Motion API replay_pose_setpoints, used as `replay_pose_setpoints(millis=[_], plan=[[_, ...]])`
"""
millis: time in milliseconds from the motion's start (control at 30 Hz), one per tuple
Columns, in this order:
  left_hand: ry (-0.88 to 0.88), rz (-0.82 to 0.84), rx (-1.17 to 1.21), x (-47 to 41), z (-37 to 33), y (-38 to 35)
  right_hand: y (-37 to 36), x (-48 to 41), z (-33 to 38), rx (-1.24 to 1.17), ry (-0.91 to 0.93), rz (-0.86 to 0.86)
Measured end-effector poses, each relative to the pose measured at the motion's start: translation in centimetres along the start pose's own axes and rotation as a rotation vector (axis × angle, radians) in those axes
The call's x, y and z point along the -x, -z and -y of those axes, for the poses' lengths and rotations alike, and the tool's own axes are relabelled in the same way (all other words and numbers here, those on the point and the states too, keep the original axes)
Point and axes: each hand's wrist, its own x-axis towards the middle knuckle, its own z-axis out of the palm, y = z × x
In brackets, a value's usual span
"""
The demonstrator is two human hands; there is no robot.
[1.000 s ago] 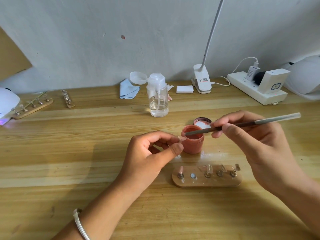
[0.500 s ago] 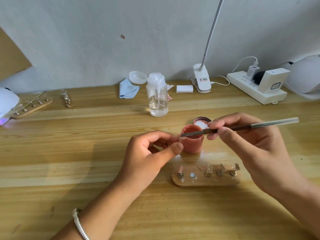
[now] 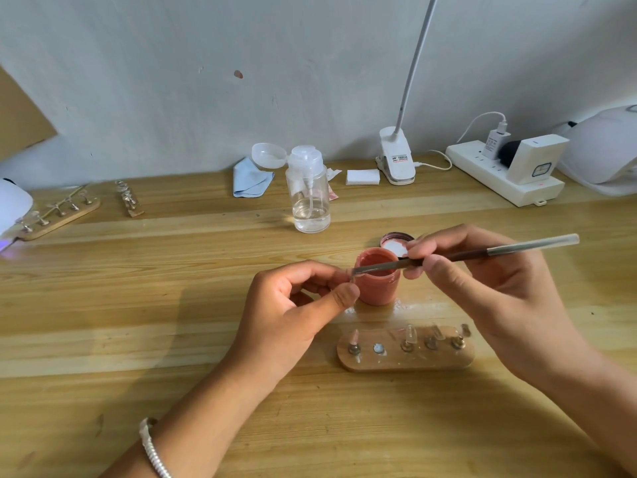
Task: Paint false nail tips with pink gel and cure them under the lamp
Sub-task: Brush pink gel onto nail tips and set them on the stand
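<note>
Wooden table [image 3: 172, 339], one, bearing the following. Left hand [image 3: 296, 305]: thumb and forefinger pinched on a clear false nail tip [image 3: 353, 275], held just in front of the pink gel jar [image 3: 379, 291]. Right hand [image 3: 482, 288]: fingers curled round a slim brush [image 3: 499, 249], its bristle end laid on the pinched tip, its shaft crossing above the open mouth of the jar. Jar lid [image 3: 396, 242]: lying inside-up just behind the jar. Wooden tip holder [image 3: 406, 362]: near the jar on the person's side, with five posts, the leftmost carrying a pink tip [image 3: 355, 337], the second bare, the others carrying clear tips. Pump bottle [image 3: 310, 194] of clear liquid: farther back, upright. Curing lamp [image 3: 12, 208]: at the far left edge, a second holder [image 3: 58, 215] lying at its mouth. Clip lamp [image 3: 396, 160] and power strip [image 3: 499, 177]: against the wall.
</note>
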Motion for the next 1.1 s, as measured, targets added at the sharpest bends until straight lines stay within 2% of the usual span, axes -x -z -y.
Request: replay_pose_setpoints(millis=[200, 400, 600, 800, 1000, 1100], plan=[[0.003, -0.004, 0.001, -0.04, 0.11, 0.03, 0.58, -0.28, -0.34, -0.007, -0.022, -0.144], [-0.002, -0.002, 0.010, -0.02, 0.10, 0.05, -0.01, 0.04, -0.06, 0.003, 0.015, 0.000], [-0.003, -0.002, 0.020, 0.02, 0.12, 0.06, 0.61, -0.23, -0.32, -0.002, -0.014, -0.132], [-0.003, -0.003, 0.027, -0.08, 0.13, 0.05, -0.05, 0.14, -0.04, 0.004, 0.026, -0.007], [-0.032, 0.024, 0.024, -0.04, 0.12, 0.16, 0.53, -0.28, -0.32, -0.034, -0.033, -0.187], [-0.053, 0.032, 0.016, -0.04, 0.07, 0.15, 0.23, -0.23, -0.12, -0.115, -0.034, -0.157]])
